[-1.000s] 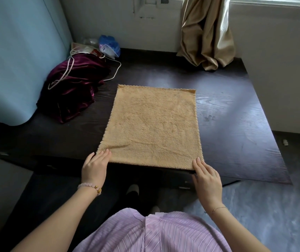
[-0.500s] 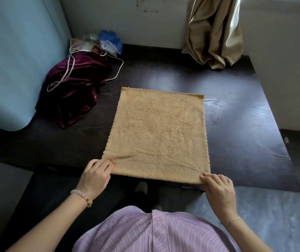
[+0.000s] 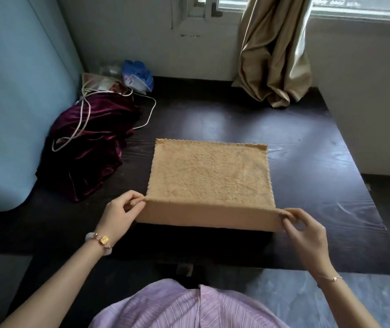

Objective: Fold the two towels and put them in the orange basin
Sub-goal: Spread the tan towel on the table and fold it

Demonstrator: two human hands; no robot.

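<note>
Towel edge up, far edge waiting

Towel lies flat on the dark counter, near the middle, and its near edge sits close to the counter's near edge. You have lifted that near edge, so a strip of it stands up like a little wall between your hands.

Your left hand pinches the near left corner. The thumb and fingers are pressed together on the cloth. Your right hand pinches the near right corner the same way, with its fingers closed on the edge. Both hands are just as near to the towel, one at each end of the lifted edge.

The rest of the towel stretches away from your fingers, toward the counter's far edge and the window. It looks a bit longer that way than from side to side. The far edge lies straight across, well apart from your hands.

I think the next move is to carry the near edge forward and lay it on the far edge. Keep both corners level, or the fold may go crooked.

A dark red cloth is heaped by the counter's left edge, apart from the towel. I cannot see the second towel or the orange basin.
</note>
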